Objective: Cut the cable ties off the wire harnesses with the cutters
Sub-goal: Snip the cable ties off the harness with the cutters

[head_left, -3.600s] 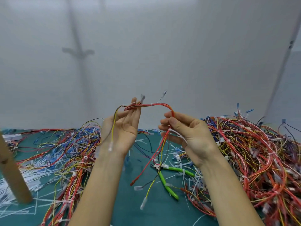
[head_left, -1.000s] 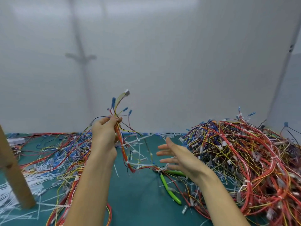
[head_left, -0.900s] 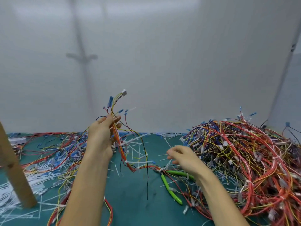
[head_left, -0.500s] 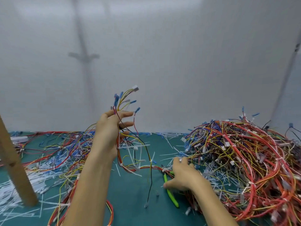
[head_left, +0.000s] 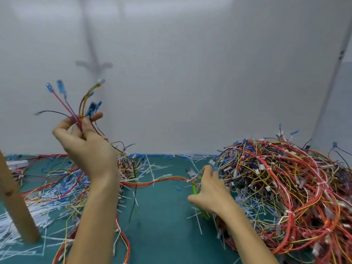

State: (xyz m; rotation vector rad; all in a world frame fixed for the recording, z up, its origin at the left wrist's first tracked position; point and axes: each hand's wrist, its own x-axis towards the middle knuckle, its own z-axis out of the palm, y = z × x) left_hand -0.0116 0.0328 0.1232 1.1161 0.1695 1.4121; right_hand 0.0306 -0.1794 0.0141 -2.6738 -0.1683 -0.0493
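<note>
A: status?

B: Right hand point(head_left: 211, 193) has dropped from open in the air onto the cutters point(head_left: 194, 189). Fingers are curled over the green handles, thumb underneath. The tool looks to be on the mat point(head_left: 162, 231), not lifted.

A: left?

B: Left hand point(head_left: 89, 147) has moved up and left, fist closed round the harness point(head_left: 167, 179) near its top end. The rest of the bundle drops behind my wrist and runs across the mat to just beside the cutter head.

A: so cutting next?

B: My read: yes. This is the pick-up step, no tie cut on this one yet. White cable ties point(head_left: 153, 181) are cinched on the flat run, one mid-span, one by the cutters.

A: materials?

B: Thin insulated wires, mostly red, some yellow and black, all limp. The top fans into loose leads with blue sleeved terminals point(head_left: 60, 86) and one small white connector point(head_left: 101, 81). Ties are stiff white plastic strips. Snipped offcuts point(head_left: 151, 166) litter the mat like straws. Cutter handles are glossy green. The head is small and dark, partly hidden by my fingers.

A: backlog?

B: Big tangled pile point(head_left: 285, 187) right of my right hand, many ties on it. Looser wires point(head_left: 57, 174) lie on the left.
</note>
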